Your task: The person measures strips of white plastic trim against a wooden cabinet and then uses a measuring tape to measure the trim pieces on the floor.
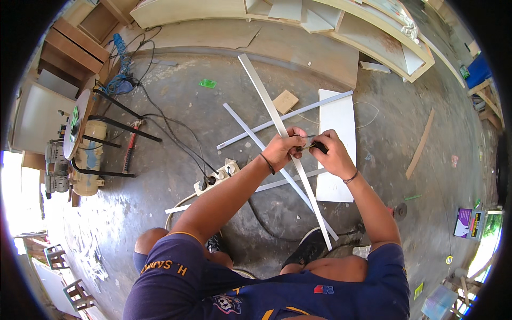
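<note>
While the left hand (280,151) is over the middle of a long white strip (265,97), its fingers are clamped on it, and the strip runs aslant, one end beyond them and the other back near the person's shoe (308,249). Just right of these, the right hand's (336,153) fingers are closed around a small dark-handled tool (321,146), whose slender end points toward the left fingers; whether it touches the strip is too small to tell.

Below and around both sets of fingers, three more thin strips cross on the floor (186,114): a pale one (246,128), a second (314,108) passing just beyond the fingers, and a third (274,186) nearer the person. A white board (336,189) lies beneath and right of the right fingers. Beyond the left fingers is a wooden block (285,101); left of them and nearer the person, a power strip (217,178) with plugs in it; farther left, a red-handled hammer (130,148).
</note>
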The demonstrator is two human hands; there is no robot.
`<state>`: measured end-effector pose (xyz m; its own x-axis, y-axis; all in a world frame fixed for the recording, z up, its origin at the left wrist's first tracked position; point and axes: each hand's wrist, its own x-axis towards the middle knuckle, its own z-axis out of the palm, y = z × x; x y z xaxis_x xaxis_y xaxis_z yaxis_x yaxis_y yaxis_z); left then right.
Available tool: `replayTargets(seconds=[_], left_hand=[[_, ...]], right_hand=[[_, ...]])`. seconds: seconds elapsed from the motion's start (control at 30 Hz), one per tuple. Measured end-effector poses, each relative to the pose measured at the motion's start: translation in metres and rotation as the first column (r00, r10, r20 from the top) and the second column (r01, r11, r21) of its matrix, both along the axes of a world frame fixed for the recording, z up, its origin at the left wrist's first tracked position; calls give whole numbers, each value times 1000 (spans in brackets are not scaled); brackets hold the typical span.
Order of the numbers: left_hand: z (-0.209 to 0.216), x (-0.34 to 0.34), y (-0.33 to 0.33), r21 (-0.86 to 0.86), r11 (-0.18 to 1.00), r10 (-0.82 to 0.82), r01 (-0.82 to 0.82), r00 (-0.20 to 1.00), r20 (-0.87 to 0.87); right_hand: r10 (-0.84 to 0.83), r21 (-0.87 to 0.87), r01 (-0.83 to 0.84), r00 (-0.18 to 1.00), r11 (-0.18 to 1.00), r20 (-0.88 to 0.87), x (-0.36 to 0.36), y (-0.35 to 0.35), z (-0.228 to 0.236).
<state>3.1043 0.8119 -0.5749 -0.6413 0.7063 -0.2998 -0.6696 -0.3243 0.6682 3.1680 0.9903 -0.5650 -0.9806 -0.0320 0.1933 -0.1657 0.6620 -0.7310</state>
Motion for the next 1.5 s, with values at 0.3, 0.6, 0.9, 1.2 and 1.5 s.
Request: replayTargets(seconds=[0.3, 0.6, 0.9, 1.2, 1.5], left_hand=[[3, -37, -11, -82, 967, 242, -241, 970, -6], [-45, -132, -110, -215, 640, 765, -738, 637, 91], [-89, -165, -221, -42, 419, 861, -907, 383, 334], [-80, -151, -202, -48, 352, 884, -935, 316, 343], [-97, -146, -210, -398, 356, 935, -846, 324, 146]], right_hand=[[116, 6, -124, 945, 992, 306, 5, 11, -14], [68, -629, 259, 892, 733, 447, 8, 97, -16], [58, -940, 296, 949, 169, 309, 54, 147, 18], [88, -965, 122, 985, 231, 146, 37, 72, 28], [33, -958, -48, 999, 284, -41, 23, 45, 52]])
